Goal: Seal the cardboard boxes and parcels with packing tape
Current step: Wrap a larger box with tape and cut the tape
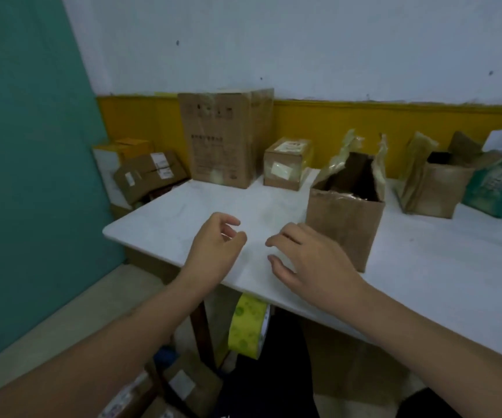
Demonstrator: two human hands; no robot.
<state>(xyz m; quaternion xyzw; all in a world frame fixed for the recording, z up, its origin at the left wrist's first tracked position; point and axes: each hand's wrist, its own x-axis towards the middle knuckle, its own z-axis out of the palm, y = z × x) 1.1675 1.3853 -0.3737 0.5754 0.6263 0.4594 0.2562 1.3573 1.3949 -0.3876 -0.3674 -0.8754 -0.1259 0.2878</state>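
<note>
Curling loosely, left hand [213, 247] fingers hold nothing; right hand [311, 262] fingers slack, apart, also empty, both over white table [165, 220]. Open cardboard box [344, 227] stands just beside right knuckles, flaps up. Yellow-green roll [247, 325] shows below table edge.

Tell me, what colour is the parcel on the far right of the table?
The parcel is teal green, in the head view.

A head-worn camera looks forward and down, close over the white table [165, 212].
</note>
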